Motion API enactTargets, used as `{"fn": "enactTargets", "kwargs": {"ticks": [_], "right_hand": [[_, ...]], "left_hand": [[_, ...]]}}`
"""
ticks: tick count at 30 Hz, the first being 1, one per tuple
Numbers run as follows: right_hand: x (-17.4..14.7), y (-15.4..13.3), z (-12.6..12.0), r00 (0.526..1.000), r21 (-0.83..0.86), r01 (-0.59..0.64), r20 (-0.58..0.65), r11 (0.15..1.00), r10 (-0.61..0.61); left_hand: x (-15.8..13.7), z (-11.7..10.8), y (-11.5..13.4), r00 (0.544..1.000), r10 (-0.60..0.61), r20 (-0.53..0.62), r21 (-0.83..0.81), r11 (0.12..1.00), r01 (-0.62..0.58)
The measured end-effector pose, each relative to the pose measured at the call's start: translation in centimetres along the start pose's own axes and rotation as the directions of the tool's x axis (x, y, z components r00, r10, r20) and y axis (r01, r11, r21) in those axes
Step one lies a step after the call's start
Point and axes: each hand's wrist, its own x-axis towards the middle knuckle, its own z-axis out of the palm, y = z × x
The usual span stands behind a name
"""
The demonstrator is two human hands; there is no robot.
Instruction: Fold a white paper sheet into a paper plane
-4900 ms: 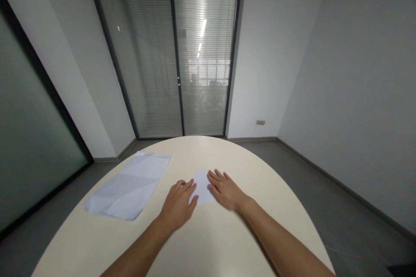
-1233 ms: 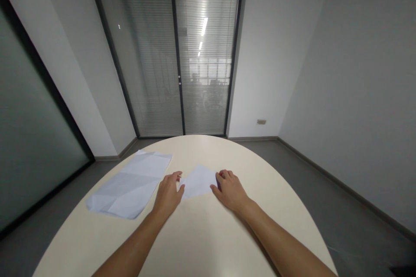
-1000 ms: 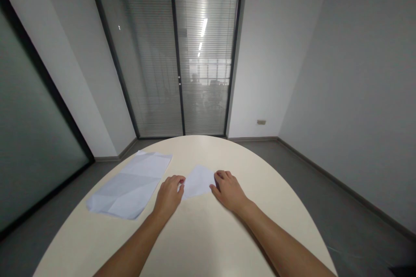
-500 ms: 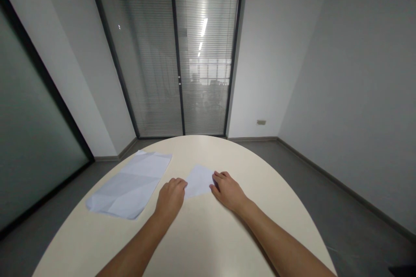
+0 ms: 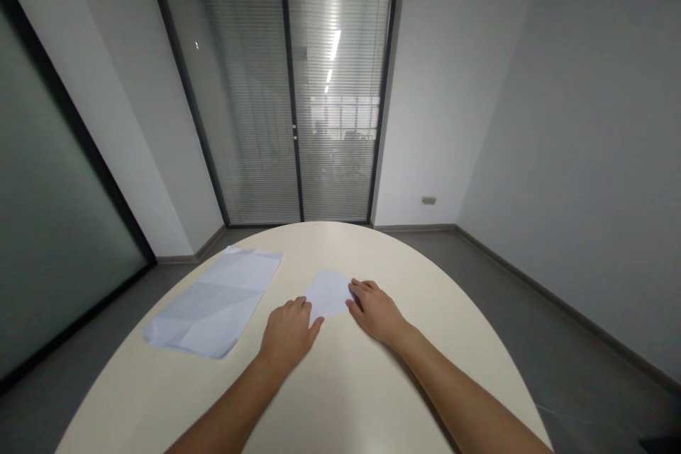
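Observation:
A small folded sheet of white paper (image 5: 328, 292) lies on the round cream table (image 5: 340, 390) between my hands. My left hand (image 5: 290, 330) rests at its lower left edge, with the fingertips on or by the paper and the thumb stretched out to the right. At the right edge, my right hand (image 5: 377, 311) lies with its fingertips touching the paper and its thumb apart from the fingers. To the left, a stack of larger creased white sheets (image 5: 220, 305) lies flat, apart from my left hand.
The table's curved far edge faces a glass door (image 5: 340, 156) with blinds. A frosted glass panel (image 5: 47, 227) stands on the left. White walls and grey floor surround the table, and a socket plate (image 5: 428, 200) sits low on the back wall.
My left hand has shifted slightly right and nearer to me, and its thumb has swung out from the fingers. My right hand and the papers look nearly unchanged.

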Motion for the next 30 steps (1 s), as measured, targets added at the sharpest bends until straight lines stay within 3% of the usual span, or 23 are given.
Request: {"fn": "enactTargets", "kwargs": {"ticks": [9, 30], "right_hand": [[-0.3, 2.3, -1.2, 0.983, 0.099, 0.131, 0.113, 0.986, -0.142], [-0.2, 2.6, -1.5, 0.989, 0.145, 0.119, 0.073, 0.982, -0.13]], "left_hand": [[0.2, 0.3, -0.7, 0.999, 0.043, -0.001, 0.012, 0.999, -0.043], [0.3, 0.1, -0.5, 1.0, 0.002, 0.007, -0.007, 1.0, -0.002]]}}
